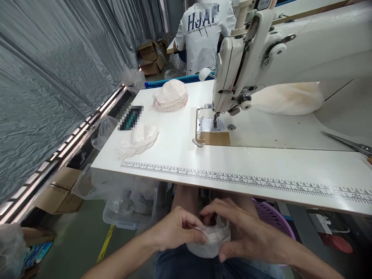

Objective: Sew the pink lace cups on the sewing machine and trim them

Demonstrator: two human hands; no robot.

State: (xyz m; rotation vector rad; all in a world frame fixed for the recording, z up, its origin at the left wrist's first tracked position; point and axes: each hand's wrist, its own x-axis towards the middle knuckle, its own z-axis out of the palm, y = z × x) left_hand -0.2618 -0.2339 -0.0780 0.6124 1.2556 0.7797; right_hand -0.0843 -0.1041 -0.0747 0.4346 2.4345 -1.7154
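One pale cloth piece [213, 245] is handled at the bottom centre of the frame

The cloth piece is held above the lap, off the table [174, 135], just below its near edge. By the left hand [173, 230] its edge is pinched between thumb and finger. By the right hand [248, 226] its other side is cupped, with thumb and fingers spread; whether it is firmly gripped there or only steadied cannot be told. The step in hand is judged to be the arranging of the cloth's edge by touch. For the next move, the pinch seems to be called for at the edge, with the rest kept from folding over.

Two piles are counted at the upper left of the table: one cloth stack [171, 95] farther back and one lacy pile [142, 139] nearer; the pieces in each cannot be counted. One sewing machine [316, 46] is set at the upper right, and one pair of scissors [359, 147] is laid at the right edge. One printed ruler [217, 176] is marked along the near edge. One purple basket [271, 215] is partly hidden at the lower right. One other person [202, 42] is seen from behind at the top centre.
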